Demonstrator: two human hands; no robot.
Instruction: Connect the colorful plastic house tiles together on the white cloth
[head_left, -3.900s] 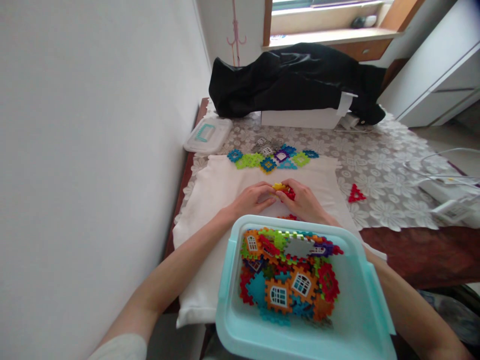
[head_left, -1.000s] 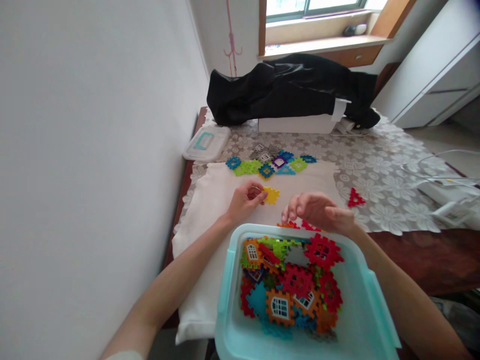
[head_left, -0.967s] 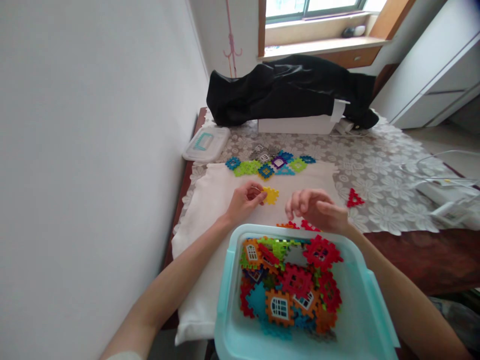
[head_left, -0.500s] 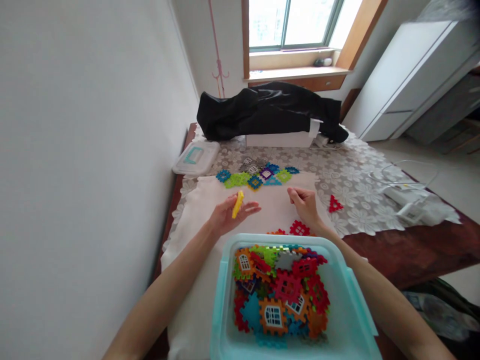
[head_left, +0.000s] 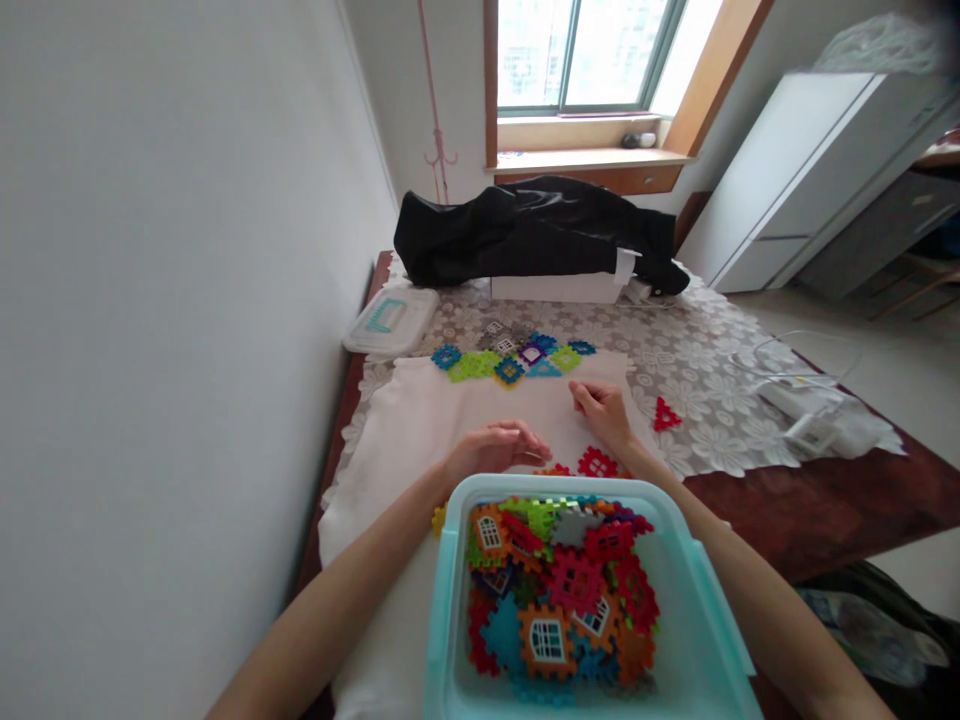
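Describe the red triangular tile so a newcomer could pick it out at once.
Beyond the turquoise tub, a white cloth lies on a lace tablecloth. Just off its right edge, on the lace, a red triangular tile sits apart from all the others.

I'm running one wide camera worn on the head, looking forward and down from just behind the hands across the length of the counter (head_left: pixel 810 520). Up close, the tub (head_left: pixel 450 610) fills the bottom middle of the frame, with the left hand (head_left: pixel 495 445) and right hand (head_left: pixel 602 413) just beyond it. The wall (head_left: pixel 165 350) runs down the left side, and the far end of the shot reaches the window (head_left: pixel 581 60).
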